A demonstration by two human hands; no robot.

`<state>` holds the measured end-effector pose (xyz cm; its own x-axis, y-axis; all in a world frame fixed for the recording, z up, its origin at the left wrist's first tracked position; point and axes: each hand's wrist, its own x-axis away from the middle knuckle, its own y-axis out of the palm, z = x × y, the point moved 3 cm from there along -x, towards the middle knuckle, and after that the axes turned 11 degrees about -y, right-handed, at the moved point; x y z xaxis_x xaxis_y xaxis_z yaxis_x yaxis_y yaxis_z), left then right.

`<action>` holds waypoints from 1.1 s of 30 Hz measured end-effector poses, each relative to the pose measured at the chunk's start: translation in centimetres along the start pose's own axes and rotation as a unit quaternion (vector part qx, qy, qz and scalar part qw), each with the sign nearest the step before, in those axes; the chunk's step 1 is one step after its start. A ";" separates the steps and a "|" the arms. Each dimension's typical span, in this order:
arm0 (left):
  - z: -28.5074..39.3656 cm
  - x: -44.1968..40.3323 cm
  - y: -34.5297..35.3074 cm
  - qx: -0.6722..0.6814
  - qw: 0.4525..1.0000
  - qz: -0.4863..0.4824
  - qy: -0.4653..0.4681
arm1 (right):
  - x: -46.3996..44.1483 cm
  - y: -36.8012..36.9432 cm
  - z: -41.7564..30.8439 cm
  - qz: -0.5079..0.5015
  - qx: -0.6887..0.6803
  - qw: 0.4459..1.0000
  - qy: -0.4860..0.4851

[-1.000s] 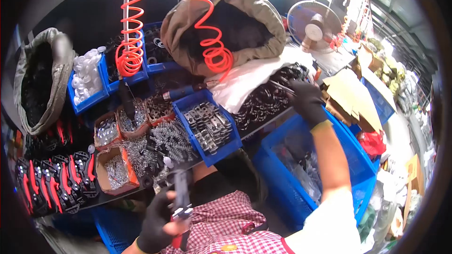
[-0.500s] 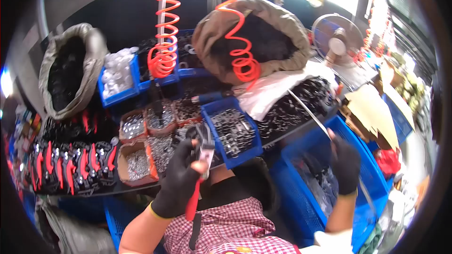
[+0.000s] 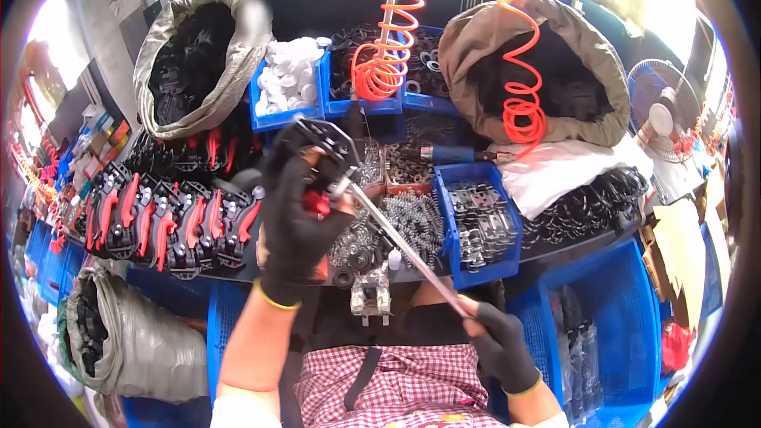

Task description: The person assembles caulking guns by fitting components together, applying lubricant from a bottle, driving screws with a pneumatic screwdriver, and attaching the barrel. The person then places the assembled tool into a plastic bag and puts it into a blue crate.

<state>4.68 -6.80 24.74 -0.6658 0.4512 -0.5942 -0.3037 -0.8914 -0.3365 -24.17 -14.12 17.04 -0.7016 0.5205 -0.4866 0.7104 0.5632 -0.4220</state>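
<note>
My left hand (image 3: 293,226), in a black fingerless glove, is raised over the bench front, its fingers closed around a black assembly (image 3: 305,136) with a red part showing. My right hand (image 3: 503,345), gloved alike, grips the lower end of a long flat metal bar (image 3: 416,260). The bar slants up to the left, and its far end meets the assembly at my left fingers; whether it is inside cannot be seen. Below them a small metal fixture (image 3: 370,299) sits at the bench edge, near a heap of springs (image 3: 416,218).
Red-and-black assemblies (image 3: 190,222) lie in rows at the left. A blue bin (image 3: 487,273) holds metal plates. Coiled orange air hoses (image 3: 376,79) hang overhead. Behind are fabric sacks (image 3: 614,127) and a bin of white parts (image 3: 289,83). A blue crate (image 3: 618,380) stands lower right.
My right hand has brought the bar from over the crate leftward to the assembly. My left hand has lifted and turned the assembly. The head view has swung left.
</note>
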 end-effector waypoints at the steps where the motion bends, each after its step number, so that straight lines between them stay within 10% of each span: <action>1: -0.4 -1.7 -1.4 -0.017 0.998 0.024 0.050 | -1.1 1.5 1.2 -0.031 -0.134 0.988 0.072; 4: -0.4 -6.6 -5.0 -0.091 0.975 0.075 0.186 | -4.8 8.3 2.6 -0.079 -0.309 0.942 0.104; 8: -3.1 -8.8 -5.8 -0.078 0.977 -0.114 0.163 | -8.7 13.1 4.6 -0.258 -0.127 0.948 -0.134; 10: -5.7 -7.5 -4.0 -0.085 0.975 -0.187 0.080 | -15.1 10.8 7.5 -0.339 -0.146 0.924 -0.105; 13: -7.6 -6.8 -1.2 -0.031 0.988 -0.129 0.083 | -17.3 13.8 16.5 0.005 0.129 0.992 -0.010; 17: -8.3 -7.2 -0.8 0.018 0.988 -0.141 0.058 | -29.4 8.7 18.7 -0.245 0.517 0.814 -0.103; 19: -8.8 -7.0 -0.9 0.047 0.988 -0.144 0.032 | -30.4 8.9 19.5 -0.297 0.472 0.829 0.026; 22: -8.2 -7.3 -1.7 0.002 0.986 -0.122 0.115 | -30.3 7.8 16.3 -0.221 0.389 0.890 -0.085; 24: -7.1 -7.2 -1.8 -0.007 0.978 -0.111 0.176 | -30.6 8.3 13.1 -0.216 0.080 0.972 -0.045; 27: -5.8 -7.0 -1.6 0.027 0.967 -0.114 0.226 | -28.5 9.0 3.4 -0.191 -0.339 0.919 0.067; 33: -4.4 -6.0 -3.1 0.037 0.951 -0.090 0.294 | -25.5 9.4 -1.6 -0.127 -0.542 0.830 -0.029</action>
<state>12.60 -6.51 26.11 -0.1084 0.5237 -0.8450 -0.4392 -0.7877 -0.4319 0.27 -21.07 26.69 -0.7954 0.2824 -0.5363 0.0520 0.9133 0.4039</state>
